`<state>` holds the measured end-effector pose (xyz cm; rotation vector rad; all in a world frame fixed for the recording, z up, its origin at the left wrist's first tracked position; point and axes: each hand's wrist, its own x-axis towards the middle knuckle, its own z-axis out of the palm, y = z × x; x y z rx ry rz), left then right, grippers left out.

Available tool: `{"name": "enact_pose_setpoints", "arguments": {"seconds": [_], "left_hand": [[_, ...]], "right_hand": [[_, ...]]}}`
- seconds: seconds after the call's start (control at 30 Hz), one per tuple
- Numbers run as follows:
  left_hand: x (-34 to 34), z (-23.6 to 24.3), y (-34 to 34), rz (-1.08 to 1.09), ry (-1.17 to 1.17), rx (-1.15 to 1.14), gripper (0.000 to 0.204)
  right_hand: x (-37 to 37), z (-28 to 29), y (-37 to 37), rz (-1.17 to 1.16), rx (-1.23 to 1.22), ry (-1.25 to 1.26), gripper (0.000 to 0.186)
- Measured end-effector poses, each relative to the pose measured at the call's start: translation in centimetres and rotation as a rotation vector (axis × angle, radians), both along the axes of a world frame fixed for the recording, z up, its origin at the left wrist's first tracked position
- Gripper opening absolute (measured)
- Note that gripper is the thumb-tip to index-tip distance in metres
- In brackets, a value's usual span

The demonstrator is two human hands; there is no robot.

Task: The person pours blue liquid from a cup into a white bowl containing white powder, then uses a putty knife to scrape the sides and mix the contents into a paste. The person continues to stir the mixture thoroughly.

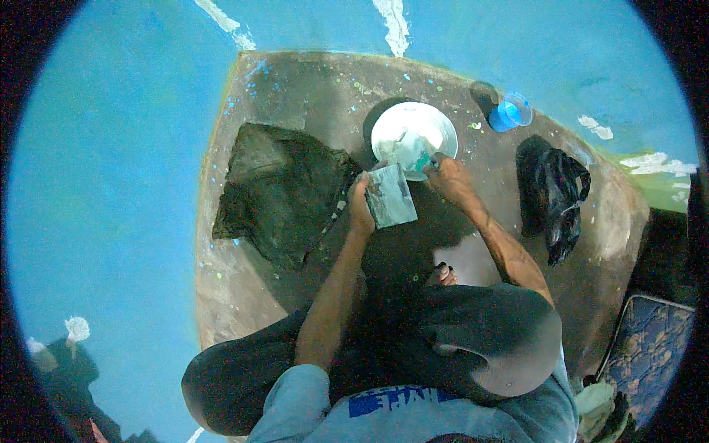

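Observation:
My left hand [360, 207] grips the edge of a flat, pale grey rectangular plate [391, 196] smeared with darker marks. Ahead of it, a round white dish [440, 127] rests on the floor. My right hand [450, 179] is closed on a putty knife with some green on it [423, 160], held over the near part of the dish. A whitish patch lies beyond the green, and I cannot tell whether it is the blade or paste. The far corner of the grey plate comes close to the dish's near rim.
A crumpled dark cloth or sack [277, 196] lies left of my hands. To the right are a black plastic bag [563, 203] and, farther back, a blue plastic cup [509, 113]. Blue walls [118, 184] with white patches enclose the paint-speckled floor [310, 77]. A patterned mattress [650, 347] stands at the lower right.

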<state>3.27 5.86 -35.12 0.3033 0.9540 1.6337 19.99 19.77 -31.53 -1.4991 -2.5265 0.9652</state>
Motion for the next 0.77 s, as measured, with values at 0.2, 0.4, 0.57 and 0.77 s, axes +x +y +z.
{"name": "enact_pose_setpoints", "arguments": {"seconds": [0.2, 0.4, 0.57, 0.77], "left_hand": [[-1.0, -4.9, -0.3, 0.096, -0.214, -0.091, 0.040], [-2.0, -2.1, 0.8, 0.403, -0.286, -0.031, 0.040], [-2.6, 0.0, 3.2, 0.334, -0.174, -0.019, 0.039], [-0.6, 1.9, 7.4, 0.323, -0.161, -0.056, 0.041]], "right_hand": [[-0.1, 2.0, 0.9, -0.295, -0.418, 0.265, 0.036], [1.8, 6.8, 0.9, -0.422, -0.540, 0.419, 0.039], [4.7, 9.3, 1.7, -0.375, -0.521, 0.547, 0.037], [6.3, 13.8, 2.9, -0.247, -0.595, 0.581, 0.039]]}}
